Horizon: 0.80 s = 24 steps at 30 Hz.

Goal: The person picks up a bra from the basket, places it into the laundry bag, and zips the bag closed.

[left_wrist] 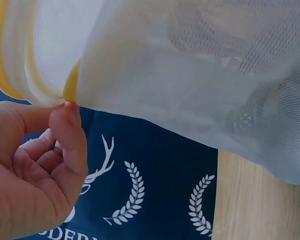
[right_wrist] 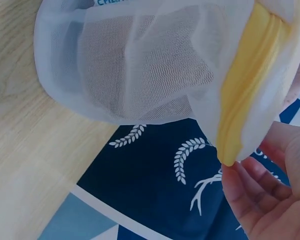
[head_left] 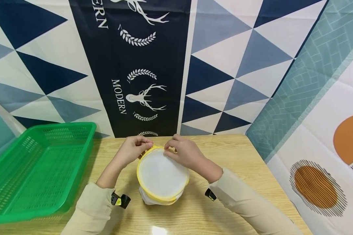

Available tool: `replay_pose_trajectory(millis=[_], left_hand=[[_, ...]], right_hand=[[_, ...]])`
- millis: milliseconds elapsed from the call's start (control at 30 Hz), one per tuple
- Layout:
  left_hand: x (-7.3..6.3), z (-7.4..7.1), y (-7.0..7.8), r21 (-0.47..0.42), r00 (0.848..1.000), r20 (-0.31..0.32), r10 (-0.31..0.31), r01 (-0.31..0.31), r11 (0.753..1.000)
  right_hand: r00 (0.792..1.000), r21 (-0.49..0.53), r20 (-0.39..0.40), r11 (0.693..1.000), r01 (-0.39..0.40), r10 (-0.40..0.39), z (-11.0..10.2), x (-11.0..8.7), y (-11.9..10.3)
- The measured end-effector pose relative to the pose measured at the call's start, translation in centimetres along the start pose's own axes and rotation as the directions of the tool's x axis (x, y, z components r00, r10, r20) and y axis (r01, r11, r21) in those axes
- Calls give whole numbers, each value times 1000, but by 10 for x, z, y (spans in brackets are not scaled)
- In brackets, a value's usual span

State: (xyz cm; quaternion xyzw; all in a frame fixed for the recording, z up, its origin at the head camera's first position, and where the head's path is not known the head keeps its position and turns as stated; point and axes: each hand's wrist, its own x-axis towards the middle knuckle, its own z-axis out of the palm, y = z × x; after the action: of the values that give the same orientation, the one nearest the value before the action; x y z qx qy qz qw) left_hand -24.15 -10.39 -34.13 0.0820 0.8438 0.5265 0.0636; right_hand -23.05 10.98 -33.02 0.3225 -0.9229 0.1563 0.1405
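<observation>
A round white mesh laundry bag (head_left: 163,174) with yellow trim stands on the table between both hands. My left hand (head_left: 131,150) pinches the yellow edge at its far left; in the left wrist view, thumb and finger meet at the end of a yellow strip (left_wrist: 71,82). On the far right side of the rim, my right hand (head_left: 186,152) holds the edge between thumb and fingers. The right wrist view has its fingertips at the lower end of the yellow band (right_wrist: 247,82). Sheer mesh sides (right_wrist: 145,65) hang below the band, with blue lettering partly cut off.
A green plastic basket (head_left: 89,143) with perforated sides sits to the left on the wooden table (head_left: 232,202). Patterned cloth (head_left: 147,58) with triangles and deer prints hangs behind the table, and more printed cloth (head_left: 317,147) is at the right.
</observation>
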Motion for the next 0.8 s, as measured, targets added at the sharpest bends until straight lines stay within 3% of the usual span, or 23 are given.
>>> replay_pose_trajectory(millis=[200, 467, 800], left_hand=[[3, 1, 0, -25, 1000, 29, -3, 4, 1000], [2, 5, 5, -44, 997, 70, -32, 35, 998], [1, 4, 7, -47, 992, 126, -14, 20, 999]], right_hand=[[1000, 18, 11, 1000, -6, 6, 2, 3, 0], [991, -15, 129, 999, 33, -31, 0, 11, -3], [962, 130, 257, 990, 56, -88, 0, 20, 6]])
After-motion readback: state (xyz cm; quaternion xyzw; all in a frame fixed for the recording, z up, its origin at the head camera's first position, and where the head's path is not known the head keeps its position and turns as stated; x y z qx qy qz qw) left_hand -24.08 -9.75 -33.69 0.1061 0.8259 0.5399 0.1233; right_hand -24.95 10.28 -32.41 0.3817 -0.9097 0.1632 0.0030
